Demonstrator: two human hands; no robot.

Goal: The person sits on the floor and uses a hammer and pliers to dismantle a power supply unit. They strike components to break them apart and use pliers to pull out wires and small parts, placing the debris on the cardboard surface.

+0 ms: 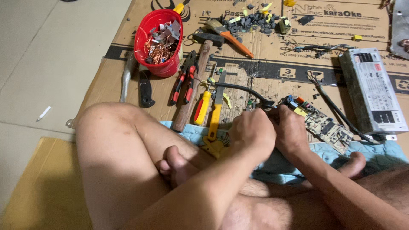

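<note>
One circuit board (324, 125), lying on the cardboard (272, 64) just in front of the blue cloth (383, 155), gripped at its near end by two hands: left hand (252, 130) curled tight over it, right hand (290, 130) closed beside, touching the left. Farther out, one red bowl (147, 32) of copper scraps, one hammer (198, 72), one pair of red-handled pliers (184, 81), two yellow-handled screwdrivers (203, 106), one grey metal box (372, 91) to the right.

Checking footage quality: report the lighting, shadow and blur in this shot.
Head view: even, warm indoor light, no glare; soft shadow under the legs onto the blue cloth; the hands and circuit board are slightly soft; wide-angle lens bends the cardboard edges.
</note>
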